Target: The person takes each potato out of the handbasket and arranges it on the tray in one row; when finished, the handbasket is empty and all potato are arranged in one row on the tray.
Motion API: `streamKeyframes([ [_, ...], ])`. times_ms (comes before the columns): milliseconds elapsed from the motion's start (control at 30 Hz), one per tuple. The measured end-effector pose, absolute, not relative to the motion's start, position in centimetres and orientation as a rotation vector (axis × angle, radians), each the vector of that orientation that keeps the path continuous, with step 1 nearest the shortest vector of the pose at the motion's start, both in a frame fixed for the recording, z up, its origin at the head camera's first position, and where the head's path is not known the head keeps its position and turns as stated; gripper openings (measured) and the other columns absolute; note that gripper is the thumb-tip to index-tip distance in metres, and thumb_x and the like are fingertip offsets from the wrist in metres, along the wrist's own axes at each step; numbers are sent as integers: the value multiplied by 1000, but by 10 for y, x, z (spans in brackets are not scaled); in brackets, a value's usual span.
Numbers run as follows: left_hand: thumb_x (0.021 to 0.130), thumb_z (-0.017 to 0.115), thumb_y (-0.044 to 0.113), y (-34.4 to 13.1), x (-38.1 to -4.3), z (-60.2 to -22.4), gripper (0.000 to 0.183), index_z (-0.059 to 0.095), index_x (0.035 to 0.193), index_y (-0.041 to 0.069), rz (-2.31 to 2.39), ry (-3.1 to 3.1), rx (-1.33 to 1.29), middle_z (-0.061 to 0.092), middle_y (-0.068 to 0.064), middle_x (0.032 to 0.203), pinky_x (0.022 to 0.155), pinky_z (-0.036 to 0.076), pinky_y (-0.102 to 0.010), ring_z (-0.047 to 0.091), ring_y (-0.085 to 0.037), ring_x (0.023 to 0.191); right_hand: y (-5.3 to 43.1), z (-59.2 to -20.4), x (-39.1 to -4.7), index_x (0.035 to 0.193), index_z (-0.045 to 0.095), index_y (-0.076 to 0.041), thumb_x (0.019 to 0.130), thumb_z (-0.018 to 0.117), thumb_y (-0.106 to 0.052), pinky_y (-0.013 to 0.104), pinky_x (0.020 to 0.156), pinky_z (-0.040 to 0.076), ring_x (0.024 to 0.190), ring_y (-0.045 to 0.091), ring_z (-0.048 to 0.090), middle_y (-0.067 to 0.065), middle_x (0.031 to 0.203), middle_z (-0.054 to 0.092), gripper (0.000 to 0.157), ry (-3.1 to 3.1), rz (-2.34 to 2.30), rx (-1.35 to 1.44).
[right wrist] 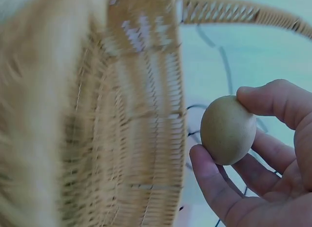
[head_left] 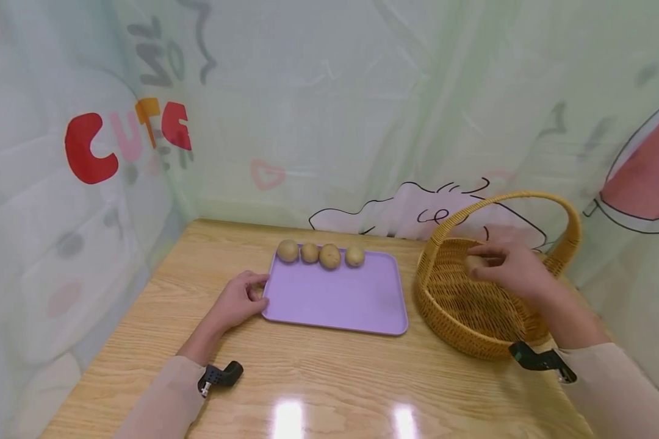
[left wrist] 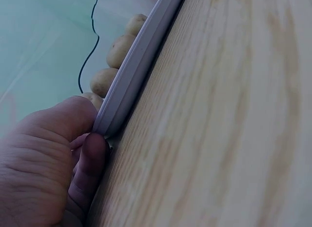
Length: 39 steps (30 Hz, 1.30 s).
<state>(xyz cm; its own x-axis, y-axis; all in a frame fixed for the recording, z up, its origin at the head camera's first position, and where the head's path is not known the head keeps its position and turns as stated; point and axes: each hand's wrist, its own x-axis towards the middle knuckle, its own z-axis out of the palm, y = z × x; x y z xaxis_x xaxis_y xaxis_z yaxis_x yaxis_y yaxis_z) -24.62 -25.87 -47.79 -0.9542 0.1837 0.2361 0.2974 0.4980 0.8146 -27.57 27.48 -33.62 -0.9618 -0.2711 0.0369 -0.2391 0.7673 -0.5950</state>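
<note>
My right hand (head_left: 513,268) pinches a small, smooth, oval potato (right wrist: 228,130) between thumb and fingers. It is over the wicker basket (head_left: 445,314), inside the arch of its handle. In the right wrist view the potato shows beside the woven wall. At the left side of the purple tray (head_left: 335,299), my left hand (head_left: 238,302) grips the rim, thumb and fingers at the edge in the left wrist view. Several potatoes (head_left: 330,256) lie in a row along the tray's far edge.
The basket's tall handle (head_left: 518,196) arches above its opening, close to the right forearm. Tray and basket stand on a wooden table (head_left: 318,378). A printed curtain (head_left: 307,122) hangs behind the table and along its left side.
</note>
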Motion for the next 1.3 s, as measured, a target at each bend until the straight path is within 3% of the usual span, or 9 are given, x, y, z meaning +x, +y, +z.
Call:
streamKeyframes([
  [400, 77, 74, 0, -261, -247, -478, 52, 62, 126, -5, -1416, -2619, -417, 58, -9, 96, 58, 47, -25, 56, -15, 68, 242, -336, -228, 134, 58, -10, 87, 73, -33, 24, 73, 49, 104, 20, 53, 14, 127, 56, 54, 2884, -1230, -334],
  [733, 76, 74, 0, -259, -247, -477, 53, 61, 128, -5, -1434, -2640, -401, 58, -10, 98, 57, 47, -25, 56, -16, 68, 210, -345, -209, 131, 61, -10, 85, 77, -22, 24, 72, 54, 96, 12, 59, 8, 123, 59, 50, 2828, -1433, -441],
  [1000, 73, 72, -1, -256, -247, -471, 55, 61, 127, -5, -1427, -2666, -346, 58, -10, 99, 56, 47, -25, 56, -16, 66, 181, -351, -207, 125, 65, -8, 83, 78, -17, 21, 80, 52, 101, 12, 58, 8, 123, 62, 45, 2741, -1508, -544],
  [1300, 69, 71, 0, -259, -245, -472, 55, 64, 124, -2, -1381, -2681, -272, 56, -7, 90, 54, 45, -25, 54, -16, 65, 138, -366, -227, 121, 68, -7, 79, 79, -10, 29, 79, 53, 100, 22, 60, 8, 120, 65, 43, 2615, -1587, -506],
])
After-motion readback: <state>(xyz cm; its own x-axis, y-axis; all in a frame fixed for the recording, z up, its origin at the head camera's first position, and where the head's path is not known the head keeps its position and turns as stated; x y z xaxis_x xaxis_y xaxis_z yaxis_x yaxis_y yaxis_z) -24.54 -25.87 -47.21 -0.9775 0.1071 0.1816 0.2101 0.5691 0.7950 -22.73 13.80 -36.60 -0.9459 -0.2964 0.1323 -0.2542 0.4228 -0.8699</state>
